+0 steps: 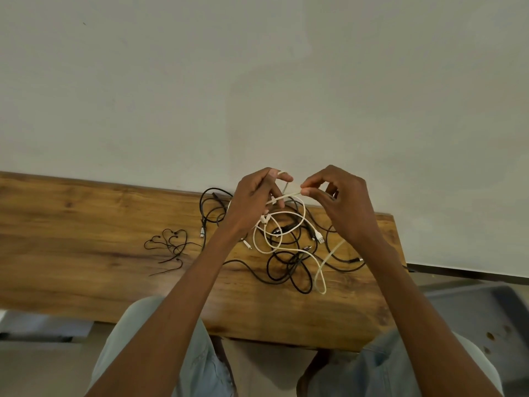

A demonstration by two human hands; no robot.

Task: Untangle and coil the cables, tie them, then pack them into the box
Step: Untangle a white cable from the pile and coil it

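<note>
hands (297, 202) raised, white cable (289, 224) pinched between

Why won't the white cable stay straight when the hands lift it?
The white cable is probably floppy: it droops in loops below both hands. It looks thin, so likely light. It crosses the black cables, so lifting may drag them along.

A single wide-angle view looks forward and steeply down from the person's head. It sits close above both forearms, which reach up from the bottom edge. The wooden worktop (86, 239) crosses the middle of the frame, a plain wall (257, 81) fills the upper half, and the person's knees lie at the bottom.
</note>
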